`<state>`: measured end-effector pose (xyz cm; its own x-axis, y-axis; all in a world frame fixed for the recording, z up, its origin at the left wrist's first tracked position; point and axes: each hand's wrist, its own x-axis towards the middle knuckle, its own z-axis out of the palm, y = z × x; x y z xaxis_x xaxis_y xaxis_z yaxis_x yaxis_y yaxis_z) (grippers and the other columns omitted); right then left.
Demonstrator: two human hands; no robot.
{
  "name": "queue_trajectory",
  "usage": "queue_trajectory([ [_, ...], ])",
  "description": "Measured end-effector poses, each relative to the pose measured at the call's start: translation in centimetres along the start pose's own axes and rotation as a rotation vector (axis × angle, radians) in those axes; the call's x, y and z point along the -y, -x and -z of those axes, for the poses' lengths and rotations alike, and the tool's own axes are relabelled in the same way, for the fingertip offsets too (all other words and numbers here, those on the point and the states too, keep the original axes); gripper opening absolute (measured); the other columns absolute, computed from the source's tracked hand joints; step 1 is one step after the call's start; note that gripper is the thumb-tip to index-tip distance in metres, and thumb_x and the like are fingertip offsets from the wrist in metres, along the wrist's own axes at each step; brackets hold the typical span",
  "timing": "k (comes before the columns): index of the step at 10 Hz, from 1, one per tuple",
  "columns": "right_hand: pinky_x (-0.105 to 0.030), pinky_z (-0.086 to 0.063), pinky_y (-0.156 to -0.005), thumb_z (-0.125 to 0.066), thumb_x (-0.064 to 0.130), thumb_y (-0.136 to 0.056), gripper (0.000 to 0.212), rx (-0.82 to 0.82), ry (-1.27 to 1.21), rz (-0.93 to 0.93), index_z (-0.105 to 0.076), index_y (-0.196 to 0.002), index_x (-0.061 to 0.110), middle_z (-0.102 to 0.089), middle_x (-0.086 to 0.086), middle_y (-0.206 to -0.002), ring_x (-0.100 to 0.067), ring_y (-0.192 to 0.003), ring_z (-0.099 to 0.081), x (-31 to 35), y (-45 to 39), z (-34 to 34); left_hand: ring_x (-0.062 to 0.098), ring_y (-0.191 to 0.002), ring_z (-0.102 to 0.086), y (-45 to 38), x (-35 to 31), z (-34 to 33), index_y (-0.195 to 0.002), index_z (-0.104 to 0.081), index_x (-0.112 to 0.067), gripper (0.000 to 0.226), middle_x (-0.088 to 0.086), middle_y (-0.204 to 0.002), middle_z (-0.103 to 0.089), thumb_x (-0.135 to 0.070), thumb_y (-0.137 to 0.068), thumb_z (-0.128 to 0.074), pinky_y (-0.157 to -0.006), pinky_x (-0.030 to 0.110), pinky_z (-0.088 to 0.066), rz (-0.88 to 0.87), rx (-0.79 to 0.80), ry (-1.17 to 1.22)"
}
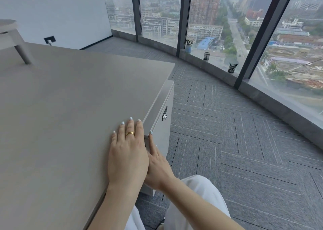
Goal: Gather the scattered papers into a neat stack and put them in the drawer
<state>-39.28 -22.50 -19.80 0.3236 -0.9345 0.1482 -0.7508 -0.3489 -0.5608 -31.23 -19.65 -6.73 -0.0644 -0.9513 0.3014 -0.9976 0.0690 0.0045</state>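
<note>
My left hand (128, 152) lies flat, fingers spread, on the grey desk top (70, 98) close to its right edge; a gold ring is on one finger. My right hand (157, 163) is below the desk edge, palm against the drawer front (161, 130) of the cabinet, one finger reaching up along the front. The drawer front sits flush with the cabinet. A small black combination lock (164, 113) is on the cabinet face above my right hand. No papers are in view.
A raised shelf on a slanted leg (21, 51) stands at the desk's far left. Grey carpet (236, 142) spreads to the right up to a curved window wall. Two black mesh pen cups (232, 67) and a small plant pot (188, 47) stand on the window sill.
</note>
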Motion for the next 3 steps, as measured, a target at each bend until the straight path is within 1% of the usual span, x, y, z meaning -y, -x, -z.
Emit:
queue_trajectory([
  [1, -0.035, -0.014, -0.119, -0.049, 0.047, -0.085, 0.079, 0.013, 0.014, -0.002, -0.010, -0.149, 0.023, 0.016, -0.008, -0.159, -0.003, -0.136, 0.022, -0.2, 0.1, 0.5, 0.038, -0.108, -0.064, 0.1, 0.1, 0.3, -0.116, -0.062, -0.002, 0.057, 0.021, -0.119, -0.066, -0.011, -0.062, -0.079, -0.087, 0.050, -0.051, 0.021, 0.045, 0.015],
  [2, -0.042, -0.013, -0.119, -0.053, 0.034, -0.083, 0.075, 0.027, -0.019, 0.013, -0.019, -0.148, 0.020, 0.007, -0.008, -0.160, -0.011, -0.145, 0.011, 0.4, 0.6, 2.2, 0.038, -0.111, -0.061, 0.2, 0.2, 0.3, -0.119, -0.060, -0.003, 0.060, 0.021, -0.122, -0.064, -0.016, -0.063, -0.079, -0.090, 0.049, -0.050, -0.008, 0.024, 0.088],
  [3, -0.043, -0.015, -0.118, -0.054, 0.020, -0.083, 0.059, -0.173, -0.174, -0.035, -0.039, -0.140, 0.020, -0.005, -0.003, -0.160, -0.013, -0.146, -0.012, 0.7, 1.1, 5.2, 0.027, -0.140, -0.031, 0.3, 0.2, 1.6, -0.144, -0.030, -0.014, 0.066, 0.010, -0.152, -0.033, -0.030, -0.086, -0.057, -0.113, 0.038, -0.026, 0.038, 0.125, 0.226],
])
